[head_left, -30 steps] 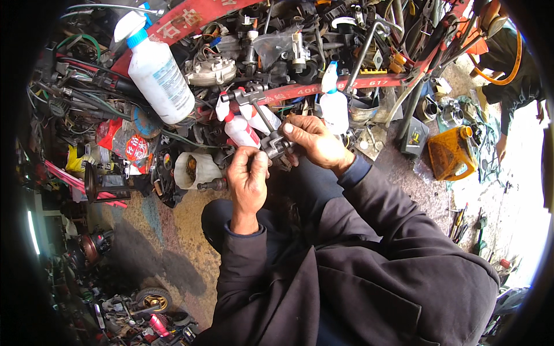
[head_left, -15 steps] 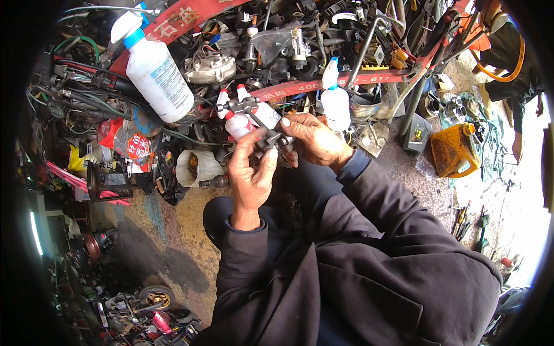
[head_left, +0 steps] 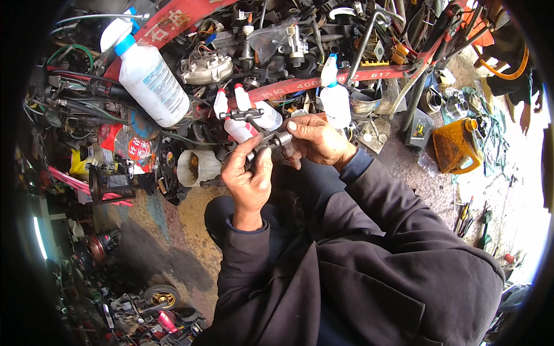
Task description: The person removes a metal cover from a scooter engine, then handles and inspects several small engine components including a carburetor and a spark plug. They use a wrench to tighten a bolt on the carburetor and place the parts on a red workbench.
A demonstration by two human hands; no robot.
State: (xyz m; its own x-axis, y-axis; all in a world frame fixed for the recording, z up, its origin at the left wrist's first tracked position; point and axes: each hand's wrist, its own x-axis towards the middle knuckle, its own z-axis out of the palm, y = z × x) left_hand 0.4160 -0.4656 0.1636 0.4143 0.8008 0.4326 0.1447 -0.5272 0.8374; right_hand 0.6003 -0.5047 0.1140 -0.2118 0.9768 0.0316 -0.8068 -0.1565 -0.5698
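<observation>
A dark metal tool with a T-shaped bar handle (head_left: 242, 114) is held up between my two hands, above my knees. From the handle a thin shaft runs down into a chunky metal body (head_left: 271, 141). My left hand (head_left: 248, 181) is closed around the near left side of that body, thumb and index finger pressing on it. On the other side my right hand (head_left: 320, 141) pinches the body's right end between thumb and fingers. Fingers cover part of the tool, so its exact kind is unclear. Behind it stand red-and-white spray bottles (head_left: 238, 128).
A large white spray bottle (head_left: 153, 83) stands at upper left, and another spray bottle (head_left: 336, 106) beyond my right hand. Mixed metal parts surround a red beam (head_left: 288, 87). A white tub (head_left: 198, 167) sits left of my hands. At right is an amber jug (head_left: 457, 147).
The tool has turned a little in my hands, its bar handle now lower and more level. My left index finger, blurred before, now rests against the body. Both hands keep their hold.
</observation>
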